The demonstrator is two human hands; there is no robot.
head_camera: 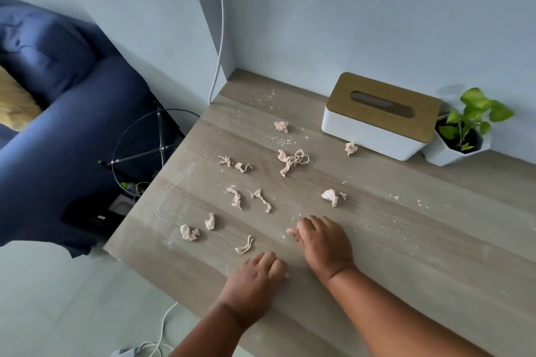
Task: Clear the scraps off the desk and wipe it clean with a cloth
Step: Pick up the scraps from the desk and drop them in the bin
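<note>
Several crumpled pale pink paper scraps lie scattered on the wooden desk (pixel 406 240), among them a twisted clump (pixel 291 160), a wad (pixel 330 197) and a curled strip (pixel 244 246). Fine white crumbs dot the surface. My left hand (pixel 255 278) rests knuckles-up near the desk's front edge, fingers curled under, just below the curled strip. My right hand (pixel 322 240) lies palm-down beside it, fingers bent, fingertips on the wood. I cannot see whether either hand holds anything. No cloth is in view.
A white tissue box with a wooden lid (pixel 380 116) stands at the back against the wall, a small potted plant (pixel 464 133) to its right. A blue sofa (pixel 66 130), a wire stand (pixel 150 148) and cables sit left of the desk.
</note>
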